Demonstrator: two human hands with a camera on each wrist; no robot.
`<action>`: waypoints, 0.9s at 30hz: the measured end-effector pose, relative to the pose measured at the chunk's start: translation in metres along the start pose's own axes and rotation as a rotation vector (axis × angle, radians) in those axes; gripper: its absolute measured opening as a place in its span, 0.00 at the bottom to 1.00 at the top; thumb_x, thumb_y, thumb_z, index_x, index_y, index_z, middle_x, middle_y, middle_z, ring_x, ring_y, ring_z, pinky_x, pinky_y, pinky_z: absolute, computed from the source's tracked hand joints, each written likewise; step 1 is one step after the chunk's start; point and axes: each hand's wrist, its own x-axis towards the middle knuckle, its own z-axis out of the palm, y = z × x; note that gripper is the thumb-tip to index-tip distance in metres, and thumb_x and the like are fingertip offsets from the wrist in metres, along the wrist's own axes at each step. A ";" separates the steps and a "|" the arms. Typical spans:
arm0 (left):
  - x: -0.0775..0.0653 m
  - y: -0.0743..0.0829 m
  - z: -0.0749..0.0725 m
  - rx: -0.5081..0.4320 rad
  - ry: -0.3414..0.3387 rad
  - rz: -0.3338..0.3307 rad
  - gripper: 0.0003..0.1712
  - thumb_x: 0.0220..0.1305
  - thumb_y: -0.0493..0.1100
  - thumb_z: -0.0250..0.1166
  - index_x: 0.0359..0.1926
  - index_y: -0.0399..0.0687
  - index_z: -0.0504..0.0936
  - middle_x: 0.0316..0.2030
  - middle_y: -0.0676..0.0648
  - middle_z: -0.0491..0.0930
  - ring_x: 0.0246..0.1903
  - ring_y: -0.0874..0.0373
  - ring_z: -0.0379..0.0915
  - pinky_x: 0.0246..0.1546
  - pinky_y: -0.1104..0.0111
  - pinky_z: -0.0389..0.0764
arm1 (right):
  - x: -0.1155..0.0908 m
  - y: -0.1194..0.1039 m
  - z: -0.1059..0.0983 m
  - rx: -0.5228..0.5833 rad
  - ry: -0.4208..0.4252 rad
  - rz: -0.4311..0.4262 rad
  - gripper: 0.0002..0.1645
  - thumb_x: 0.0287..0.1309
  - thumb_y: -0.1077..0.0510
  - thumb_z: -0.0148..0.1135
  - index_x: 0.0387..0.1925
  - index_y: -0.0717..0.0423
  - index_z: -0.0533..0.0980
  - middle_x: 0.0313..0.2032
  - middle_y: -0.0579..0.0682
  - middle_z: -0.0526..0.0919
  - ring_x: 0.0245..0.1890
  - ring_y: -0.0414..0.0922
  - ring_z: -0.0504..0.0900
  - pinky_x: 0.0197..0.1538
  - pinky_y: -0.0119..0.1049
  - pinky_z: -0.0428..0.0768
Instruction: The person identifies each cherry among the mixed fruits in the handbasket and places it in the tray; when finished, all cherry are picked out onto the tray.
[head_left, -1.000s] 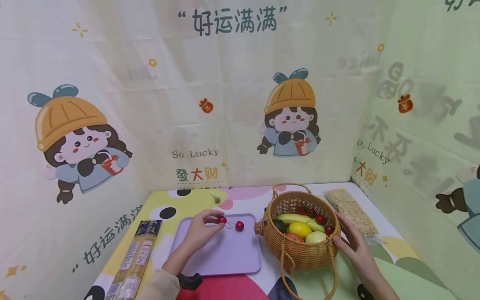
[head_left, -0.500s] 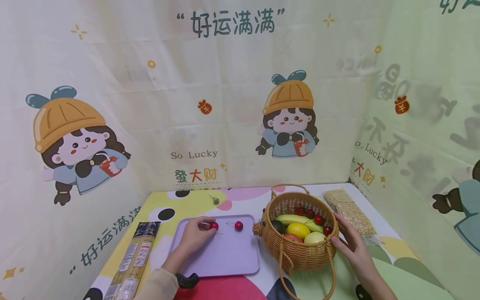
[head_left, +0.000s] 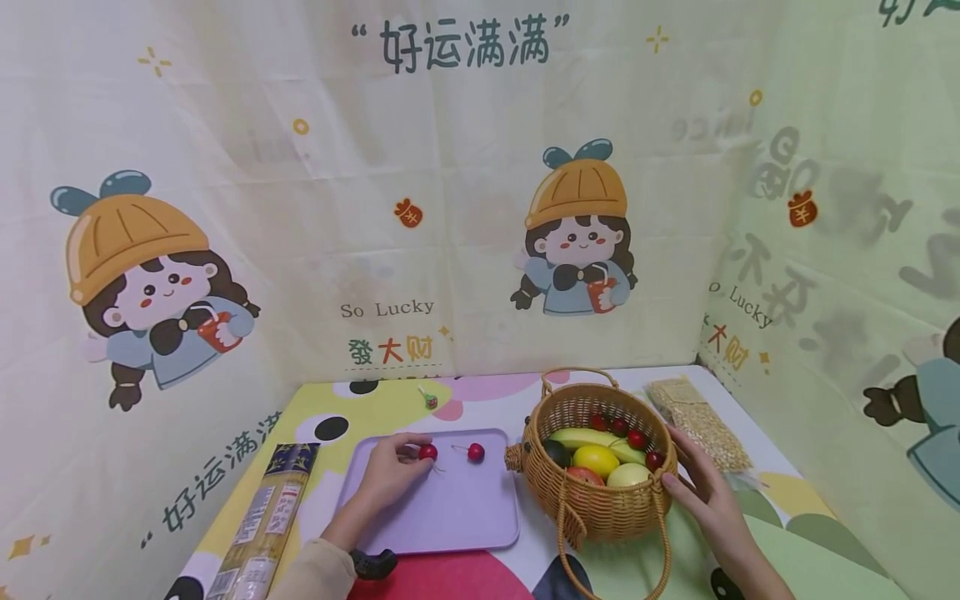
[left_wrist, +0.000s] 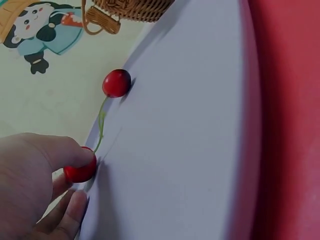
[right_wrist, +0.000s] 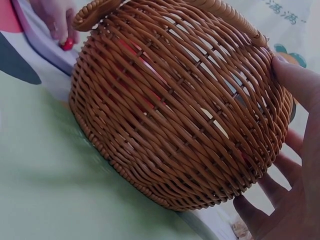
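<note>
My left hand (head_left: 386,475) pinches a red cherry (head_left: 427,452) between thumb and fingers over the lilac tray (head_left: 457,521). In the left wrist view, a thin green stem (left_wrist: 101,120) runs from this cherry towards a second cherry (left_wrist: 117,83) lying on the tray. My right hand (head_left: 708,496) holds the side of the round wicker basket (head_left: 611,512), thumb at the rim and fingers spread along the outer wall. Inside the basket lie a lemon (head_left: 597,461), a banana (head_left: 581,437), a pale round fruit (head_left: 630,476), a red fruit, a dark green fruit and several cherries (head_left: 637,439).
A pack of long noodles (head_left: 262,521) lies left of the tray. Behind the basket on the right is a clear bag of grains (head_left: 701,425). A small green-and-red item (head_left: 429,400) lies beyond the tray. Printed cloth (head_left: 480,208) walls the table on three sides.
My left hand has drawn the pinched cherry slightly left, away from the other cherry, then stayed there. My right hand has stayed on the basket.
</note>
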 end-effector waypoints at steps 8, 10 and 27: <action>-0.007 0.036 0.005 -0.057 0.071 0.127 0.19 0.62 0.37 0.83 0.53 0.55 0.94 0.61 0.49 0.86 0.67 0.49 0.79 0.63 0.45 0.86 | 0.001 -0.002 0.001 0.009 -0.012 -0.013 0.42 0.83 0.62 0.59 0.89 0.47 0.57 0.83 0.37 0.63 0.70 0.13 0.63 0.63 0.15 0.72; -0.010 0.056 0.010 -0.099 0.050 0.166 0.18 0.63 0.38 0.83 0.53 0.57 0.94 0.59 0.53 0.86 0.67 0.52 0.78 0.63 0.48 0.86 | 0.001 -0.002 0.000 0.009 -0.012 -0.018 0.42 0.83 0.62 0.59 0.89 0.47 0.57 0.83 0.35 0.63 0.70 0.13 0.63 0.63 0.15 0.73; -0.010 0.208 0.096 -0.196 -0.319 0.382 0.13 0.73 0.44 0.75 0.56 0.57 0.93 0.56 0.51 0.88 0.55 0.46 0.85 0.59 0.57 0.90 | -0.001 0.001 0.000 0.007 -0.004 -0.026 0.42 0.82 0.63 0.59 0.89 0.48 0.57 0.83 0.34 0.63 0.71 0.13 0.62 0.63 0.14 0.72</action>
